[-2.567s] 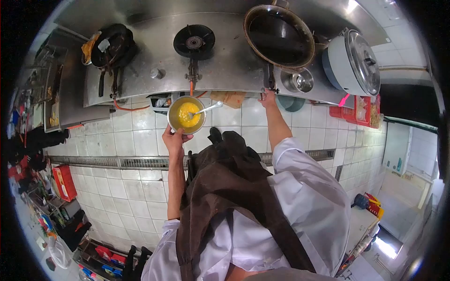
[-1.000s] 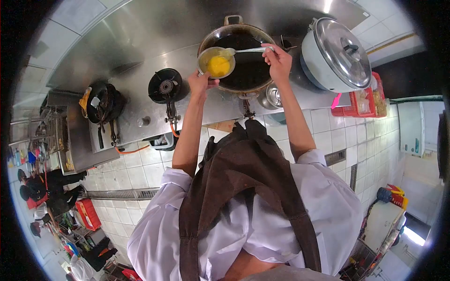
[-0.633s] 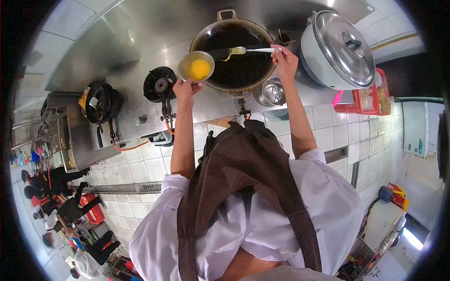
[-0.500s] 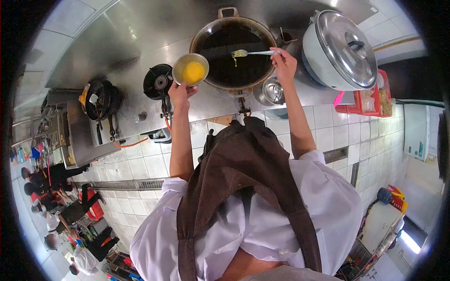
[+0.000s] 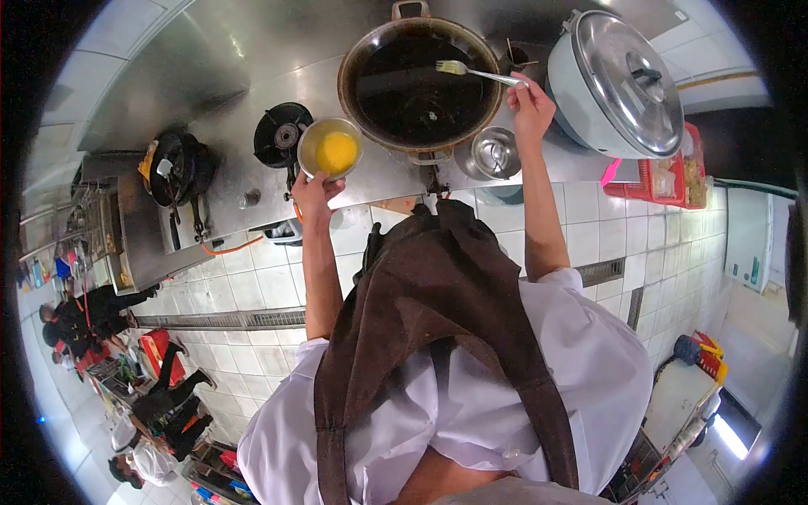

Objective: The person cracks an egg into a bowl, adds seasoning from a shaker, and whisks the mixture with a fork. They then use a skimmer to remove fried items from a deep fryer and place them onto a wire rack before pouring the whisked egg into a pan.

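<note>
My left hand (image 5: 317, 195) grips a small metal bowl (image 5: 307, 139) by its near side, over the counter left of the wok. Yellow beaten egg (image 5: 337, 153) lies in it. A fork (image 5: 484, 74) is held by its handle in my right hand (image 5: 530, 108), with its tines over the wok and a little yellow egg on them. Below the fork, the large wok (image 5: 347, 101) holds dark oil, and a small pale spot (image 5: 433, 115) shows on the oil.
An unlit gas burner (image 5: 284, 135) stands left of the bowl, and black pans (image 5: 181, 172) sit farther left. Right of the wok are a metal bowl (image 5: 494, 154) and a big lidded pot (image 5: 581, 101). A red basket (image 5: 665, 181) lies beyond. Several people (image 5: 156, 459) work at far left.
The egg bowl has moved left, away from the wok. The fork has shifted right and up, and the strand of egg that hung from its tines is gone. A pale spot now shows on the oil.
</note>
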A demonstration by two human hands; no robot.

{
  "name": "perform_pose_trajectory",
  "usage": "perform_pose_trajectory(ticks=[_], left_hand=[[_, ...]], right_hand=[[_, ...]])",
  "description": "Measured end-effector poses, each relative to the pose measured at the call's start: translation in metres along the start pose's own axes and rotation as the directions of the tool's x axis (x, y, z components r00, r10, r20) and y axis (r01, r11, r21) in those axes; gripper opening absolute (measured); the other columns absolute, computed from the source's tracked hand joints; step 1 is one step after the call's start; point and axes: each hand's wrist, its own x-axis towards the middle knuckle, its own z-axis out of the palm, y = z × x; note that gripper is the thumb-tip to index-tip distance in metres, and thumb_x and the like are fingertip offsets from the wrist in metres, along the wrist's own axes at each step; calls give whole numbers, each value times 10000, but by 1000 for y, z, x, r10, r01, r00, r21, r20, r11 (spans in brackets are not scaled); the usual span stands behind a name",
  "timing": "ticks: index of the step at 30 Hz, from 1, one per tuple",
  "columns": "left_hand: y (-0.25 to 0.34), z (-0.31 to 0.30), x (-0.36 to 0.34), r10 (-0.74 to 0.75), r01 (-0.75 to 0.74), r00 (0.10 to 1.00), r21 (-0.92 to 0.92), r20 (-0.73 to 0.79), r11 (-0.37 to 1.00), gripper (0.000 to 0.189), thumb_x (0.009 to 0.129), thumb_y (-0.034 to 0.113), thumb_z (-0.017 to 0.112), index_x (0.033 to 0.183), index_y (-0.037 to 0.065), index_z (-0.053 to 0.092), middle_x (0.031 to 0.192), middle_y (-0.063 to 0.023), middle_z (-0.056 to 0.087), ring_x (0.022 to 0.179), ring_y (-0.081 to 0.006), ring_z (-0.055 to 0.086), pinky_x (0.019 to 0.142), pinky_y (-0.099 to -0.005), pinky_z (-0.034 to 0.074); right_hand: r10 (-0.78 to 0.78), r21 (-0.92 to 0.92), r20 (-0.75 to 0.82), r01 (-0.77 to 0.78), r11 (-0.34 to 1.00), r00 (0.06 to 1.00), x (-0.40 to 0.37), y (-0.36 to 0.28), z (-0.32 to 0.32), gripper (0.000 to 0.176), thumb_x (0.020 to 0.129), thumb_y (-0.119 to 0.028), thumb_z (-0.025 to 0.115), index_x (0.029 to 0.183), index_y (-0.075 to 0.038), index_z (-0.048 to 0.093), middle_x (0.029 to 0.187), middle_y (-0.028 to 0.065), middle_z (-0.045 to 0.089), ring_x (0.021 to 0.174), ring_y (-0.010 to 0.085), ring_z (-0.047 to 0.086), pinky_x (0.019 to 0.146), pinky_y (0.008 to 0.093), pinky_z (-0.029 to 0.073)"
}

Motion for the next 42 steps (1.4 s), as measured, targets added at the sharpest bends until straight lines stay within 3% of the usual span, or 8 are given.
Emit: perform_pose_trajectory(ticks=[5,11,17,27,29,35,38,42], left_hand=[[-11,-1,-12,-30,28,999,27,42,999,306,797,-42,513,1100,-74,489,758,-203,629,533,-246,638,504,-331,574],[-14,10,-32,-65,62,995,47,74,997,296,790,-38,512,1085,-59,493,741,-184,632,529,-232,636,499,-324,571],[-13,14,-45,-64,58,994,68,86,996,317,789,-65,489,1106,-57,495,753,-186,633,521,-219,636,479,-320,572],[-13,5,-51,-61,53,996,111,67,992,368,785,-82,484,1153,-60,480,737,-184,633,519,-219,636,474,-300,570],[-14,4,-53,-55,47,996,116,68,992,374,781,-85,482,1154,-60,479,740,-182,633,521,-218,637,476,-300,572],[-15,-2,-55,-58,53,997,94,46,994,379,769,-88,476,1147,-65,479,758,-171,634,520,-211,635,477,-301,574],[-17,-5,-53,-43,39,997,64,60,997,374,767,-91,478,1140,-68,479,769,-175,633,516,-212,634,476,-302,574],[-19,-8,-50,-40,36,998,73,53,997,368,764,-95,477,1131,-73,477,774,-186,629,509,-219,632,476,-306,576]], right_hand=[[83,212,46,-91,973,995,-31,-25,29,213,871,-69,517,1007,56,623,704,62,604,540,77,492,496,197,387],[244,121,272,-285,951,931,-96,-25,69,202,880,-92,513,1013,1,633,704,27,586,575,46,486,516,178,388],[-94,-207,496,223,953,863,-121,-24,87,143,814,-84,575,921,-28,653,685,36,581,570,76,491,523,234,391],[159,-178,558,-70,982,814,-147,2,106,138,858,-114,555,934,-32,636,657,-36,523,575,45,411,523,216,351],[283,-177,633,-221,959,721,-149,15,105,153,875,-131,533,926,-23,629,661,-21,538,580,57,451,534,218,377],[-51,-175,579,185,967,814,-144,-15,101,169,863,-116,492,867,-8,622,707,102,610,627,174,579,615,308,454],[173,-256,620,-11,967,766,-145,-18,97,177,863,-112,484,855,10,612,708,116,605,630,192,580,629,320,461],[48,-220,570,97,971,821,-151,-12,97,194,877,-125,476,857,10,613,688,102,601,606,167,568,598,303,455]])
